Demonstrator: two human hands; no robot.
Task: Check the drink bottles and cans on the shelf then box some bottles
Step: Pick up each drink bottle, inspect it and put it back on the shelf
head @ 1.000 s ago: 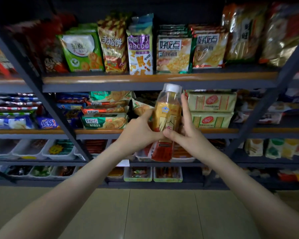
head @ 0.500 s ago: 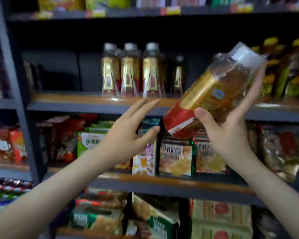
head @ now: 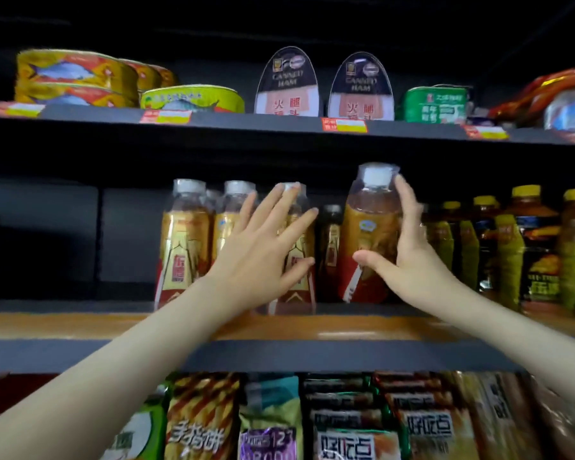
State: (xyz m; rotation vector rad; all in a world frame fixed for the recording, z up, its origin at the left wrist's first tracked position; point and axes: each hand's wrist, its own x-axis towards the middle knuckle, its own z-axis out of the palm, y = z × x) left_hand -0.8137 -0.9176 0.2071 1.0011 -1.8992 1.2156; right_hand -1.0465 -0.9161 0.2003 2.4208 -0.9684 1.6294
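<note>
Your left hand (head: 263, 250) has its fingers straight and spread and holds nothing. Its palm faces the row of clear plastic bottles with gold-and-red labels and white caps (head: 185, 240) standing just beyond it. The fingertips cover the cap of the rightmost bottle in that row; I cannot tell whether they touch it. Just right of that hand, a small dark bottle (head: 329, 247) stands further in.

Your right hand (head: 409, 257) grips one more gold-labelled clear bottle (head: 369, 234), thumb across the front of the label and fingers curled round its far side toward the cap. The bottle is upright, with its base at or just above the orange wooden shelf board (head: 80, 323); I cannot tell which.

By my reading you are in the checking step, setting this bottle into the gap beside the row. No box is in view. The next move calls for landing the base flat, then loosening your grip, while your left hand steadies the neighbouring bottles.

Right of your right hand stand dark bottles with yellow caps (head: 535, 247). Above both hands, a grey shelf (head: 246, 122) carries flat fish tins (head: 73, 78), two canned-ham packs (head: 287, 84) and a green tin (head: 435, 104). Below your forearms stand snack bags (head: 203, 423). The shop is dim.
</note>
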